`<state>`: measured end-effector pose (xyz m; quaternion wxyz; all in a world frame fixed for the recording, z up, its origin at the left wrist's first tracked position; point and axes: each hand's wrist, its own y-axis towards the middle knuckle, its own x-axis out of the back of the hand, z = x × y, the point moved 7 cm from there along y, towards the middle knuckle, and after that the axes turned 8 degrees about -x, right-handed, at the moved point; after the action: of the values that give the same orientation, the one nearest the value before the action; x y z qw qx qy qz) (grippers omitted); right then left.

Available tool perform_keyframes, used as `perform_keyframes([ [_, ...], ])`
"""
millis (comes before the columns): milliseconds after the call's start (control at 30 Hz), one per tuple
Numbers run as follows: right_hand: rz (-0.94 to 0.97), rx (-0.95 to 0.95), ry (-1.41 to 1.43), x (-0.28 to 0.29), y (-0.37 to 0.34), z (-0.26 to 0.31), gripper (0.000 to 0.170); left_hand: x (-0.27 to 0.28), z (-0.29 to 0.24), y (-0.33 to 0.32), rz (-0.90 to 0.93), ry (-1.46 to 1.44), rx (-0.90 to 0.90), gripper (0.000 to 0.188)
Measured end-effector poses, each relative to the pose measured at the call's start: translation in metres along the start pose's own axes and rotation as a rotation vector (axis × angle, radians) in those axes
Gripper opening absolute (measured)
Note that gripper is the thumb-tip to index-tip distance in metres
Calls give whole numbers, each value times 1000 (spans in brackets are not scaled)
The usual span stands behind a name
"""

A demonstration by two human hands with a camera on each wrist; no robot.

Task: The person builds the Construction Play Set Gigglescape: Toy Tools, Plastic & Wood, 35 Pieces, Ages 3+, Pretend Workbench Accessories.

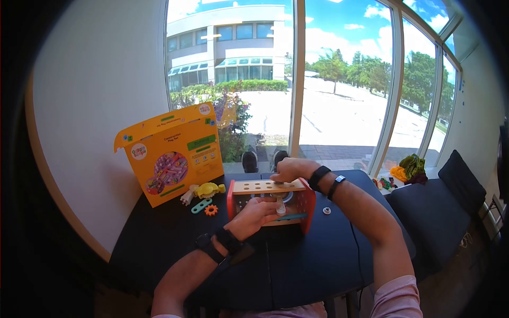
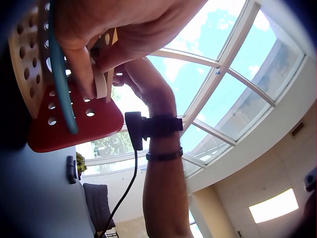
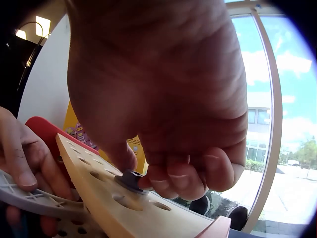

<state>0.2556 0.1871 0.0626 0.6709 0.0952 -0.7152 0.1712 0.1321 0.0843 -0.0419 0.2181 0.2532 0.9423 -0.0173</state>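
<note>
Left hand (image 3: 30, 154): cut by right-wrist view's left edge | pale strip (image 3: 47, 206): same edge cuts it | grey bolt (image 3: 130, 182): partly behind right hand (image 3: 158, 99) | box (image 1: 175, 151): smallest print unreadable

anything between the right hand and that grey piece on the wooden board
Nothing visible stands between them: the right hand pinches the grey piece directly on the wooden board. The left hand is lower, out of the way.
</note>
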Motion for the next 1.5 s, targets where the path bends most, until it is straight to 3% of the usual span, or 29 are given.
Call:
perform_keyframes([
  [100,78,-89,71,1,-2,-2,72,1,1,2,3,-7,3,32],
  [400,-35,-15,117,-6,7,-7,70,-2,-2,-2,-42,-1,20,30],
  [500,76,-32,55,-9,7,-7,71,-2,-3,-2,-34,-1,17,31],
  [600,55,-82,52,-1,-4,-2,71,0,-1,0,-25,-9,18,31],
  [700,64,-1,98,-9,9,-7,71,1,0,0,-31,-6,18,31],
  [800,66,-75,40,-1,-4,-1,70,0,0,1,-14,1,19,30],
  [900,-56,5,118,-4,3,-6,70,1,3,3,18,-4,9,30],
  [1000,38,19,64,-8,6,-5,70,2,3,2,21,2,5,31],
  [1100,46,-82,23,1,-10,1,68,1,2,2,15,0,2,33],
  [1200,3,-35,163,-6,3,-7,68,-1,0,0,10,5,2,33],
  [1300,79,-54,57,-8,4,-6,69,-1,0,-1,13,5,2,34],
  [1500,91,-4,128,-9,4,-6,69,-1,0,-1,17,-2,-1,35],
])
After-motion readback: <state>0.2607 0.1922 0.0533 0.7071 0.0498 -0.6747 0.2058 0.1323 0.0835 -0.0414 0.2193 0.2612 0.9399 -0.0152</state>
